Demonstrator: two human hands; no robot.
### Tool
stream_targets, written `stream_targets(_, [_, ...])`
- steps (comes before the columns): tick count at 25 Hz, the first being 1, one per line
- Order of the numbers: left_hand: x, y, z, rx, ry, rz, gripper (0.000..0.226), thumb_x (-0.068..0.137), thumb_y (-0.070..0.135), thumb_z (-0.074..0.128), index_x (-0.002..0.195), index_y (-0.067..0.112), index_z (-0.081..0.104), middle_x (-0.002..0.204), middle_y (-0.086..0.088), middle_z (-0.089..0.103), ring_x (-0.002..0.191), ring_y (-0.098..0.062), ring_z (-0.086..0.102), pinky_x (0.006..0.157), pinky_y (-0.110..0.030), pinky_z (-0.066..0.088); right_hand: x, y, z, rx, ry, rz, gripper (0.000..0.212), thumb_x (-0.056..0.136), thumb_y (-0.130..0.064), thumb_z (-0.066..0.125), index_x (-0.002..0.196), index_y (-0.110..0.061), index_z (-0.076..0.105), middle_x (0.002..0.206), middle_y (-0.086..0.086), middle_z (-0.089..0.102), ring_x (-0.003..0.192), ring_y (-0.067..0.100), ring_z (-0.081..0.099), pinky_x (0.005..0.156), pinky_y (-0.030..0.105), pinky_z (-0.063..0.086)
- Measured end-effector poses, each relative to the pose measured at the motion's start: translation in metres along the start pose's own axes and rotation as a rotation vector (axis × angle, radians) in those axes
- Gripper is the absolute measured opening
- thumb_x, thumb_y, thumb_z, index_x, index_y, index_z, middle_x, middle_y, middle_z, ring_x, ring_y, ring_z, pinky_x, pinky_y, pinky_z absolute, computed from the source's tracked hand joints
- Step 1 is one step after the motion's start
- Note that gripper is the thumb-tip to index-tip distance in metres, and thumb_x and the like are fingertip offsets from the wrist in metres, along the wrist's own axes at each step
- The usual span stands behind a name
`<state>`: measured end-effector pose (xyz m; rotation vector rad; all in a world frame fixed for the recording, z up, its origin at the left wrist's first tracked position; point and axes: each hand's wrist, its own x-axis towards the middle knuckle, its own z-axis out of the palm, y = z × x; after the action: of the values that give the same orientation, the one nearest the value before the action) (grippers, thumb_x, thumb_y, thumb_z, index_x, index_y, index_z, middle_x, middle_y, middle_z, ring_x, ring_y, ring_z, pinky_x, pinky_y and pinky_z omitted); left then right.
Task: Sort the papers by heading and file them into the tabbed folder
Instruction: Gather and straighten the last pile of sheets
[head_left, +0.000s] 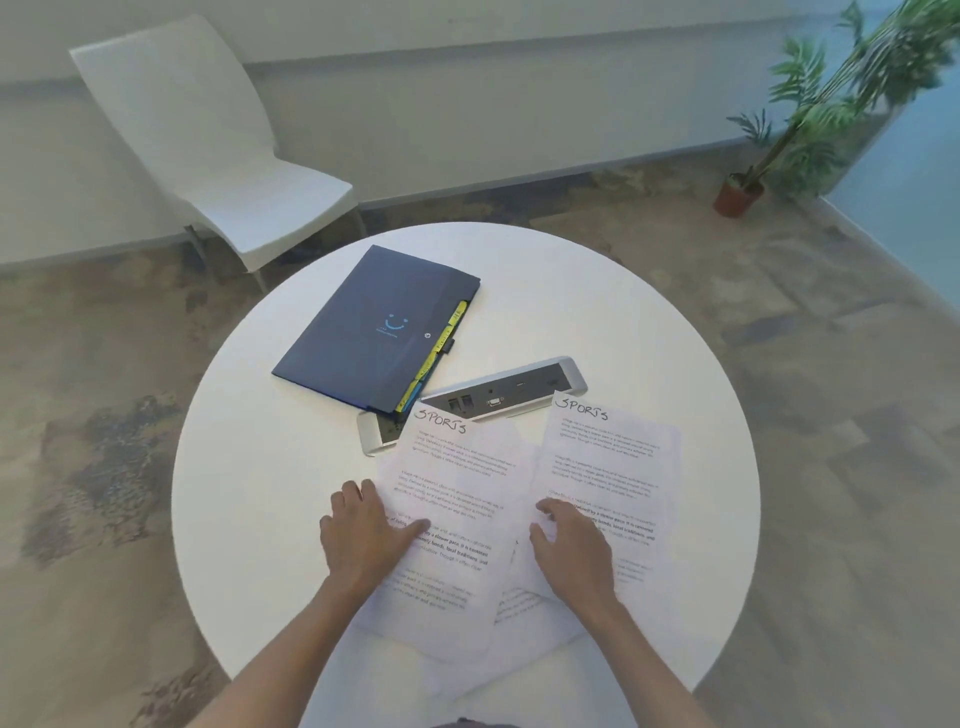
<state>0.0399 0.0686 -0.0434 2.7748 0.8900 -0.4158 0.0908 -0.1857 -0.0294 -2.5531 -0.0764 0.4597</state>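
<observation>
- While both hands lie on the papers, the round white table (249, 467) carries everything the task needs.
- The left hand (363, 530) lies flat on the lower left edge of the left sheet (457, 499), fingers nearly straight and spread, thumb stretched across the print; it presses the sheet and grips nothing.
- The right hand (571, 545) rests on the lower part of the right sheet (608, 467), fingers loosely bent with their tips on the paper; it seems to press rather than pinch, though the far side of the fingers is hidden.
- Both sheets bear the handwritten heading SPORTS at the top, and they lie side by side, angled apart like a fan.
- More sheets (519, 608) lie beneath the two, their corners showing near the table's near edge; their headings are hidden.
- The dark blue tabbed folder (374, 327) lies closed on the far left part of the table, well apart from the hands, with yellow and blue tabs along its right edge.
- A grey connection box (519, 389) sits in the table just beyond the sheets; the top corners of both sheets and the folder's near corner overlap it.
- A white chair (208, 145) stands behind the table at left, and a potted plant (810, 119) at right.
</observation>
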Motion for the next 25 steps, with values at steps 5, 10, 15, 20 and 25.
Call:
stream_targets(5, [-0.015, 0.000, 0.009, -0.258, -0.005, 0.020, 0.085, 0.067, 0.063, 0.077, 0.127, 0.012, 0.046, 0.125, -0.007, 0.048, 0.120, -0.027, 0.044, 0.092, -0.039, 0.043, -0.019, 0.012, 0.003, -0.079, -0.119, -0.039, 0.046, 0.094, -0.031, 0.058, 0.138, -0.018, 0.052, 0.144, -0.005, 0.052, 0.126, 0.018, 0.054, 0.101, 0.030, 0.040])
stream_targets(10, [-0.015, -0.003, 0.008, -0.570, 0.003, -0.066, 0.070, 0.068, 0.023, 0.085, 0.126, 0.008, 0.049, 0.123, -0.012, 0.047, 0.113, -0.030, 0.052, 0.084, -0.038, 0.047, -0.022, 0.010, 0.000, -0.069, -0.085, -0.025, 0.043, 0.093, -0.029, 0.058, 0.134, -0.018, 0.055, 0.140, -0.004, 0.057, 0.122, 0.020, 0.057, 0.096, 0.029, 0.041])
stream_targets(15, [-0.021, -0.020, 0.003, -0.801, -0.065, -0.097, 0.008, 0.076, 0.005, 0.070, 0.083, 0.006, 0.066, 0.080, -0.006, 0.068, 0.075, -0.029, 0.063, 0.069, -0.038, 0.052, -0.021, 0.015, -0.010, 0.063, -0.098, 0.023, 0.048, 0.091, -0.032, 0.063, 0.137, -0.021, 0.056, 0.140, -0.001, 0.058, 0.127, 0.021, 0.055, 0.102, 0.031, 0.042])
stream_targets(20, [-0.035, -0.032, -0.018, -0.905, -0.029, 0.150, 0.015, 0.095, 0.008, 0.058, 0.106, 0.018, 0.062, 0.105, 0.000, 0.070, 0.093, -0.024, 0.065, 0.082, -0.036, 0.052, -0.021, 0.048, -0.028, 0.048, 0.204, 0.305, 0.056, 0.093, -0.034, 0.061, 0.142, -0.011, 0.050, 0.144, 0.008, 0.054, 0.129, 0.029, 0.052, 0.107, 0.043, 0.039])
stream_targets(25, [-0.042, -0.033, -0.043, -1.059, -0.041, 0.213, 0.015, 0.098, 0.012, 0.058, 0.109, 0.021, 0.063, 0.101, -0.002, 0.075, 0.089, -0.025, 0.073, 0.079, -0.043, 0.059, -0.019, 0.080, -0.043, -0.131, 0.270, 0.530, 0.087, 0.087, -0.055, 0.064, 0.146, 0.001, 0.034, 0.147, 0.017, 0.041, 0.133, 0.035, 0.043, 0.102, 0.049, 0.039])
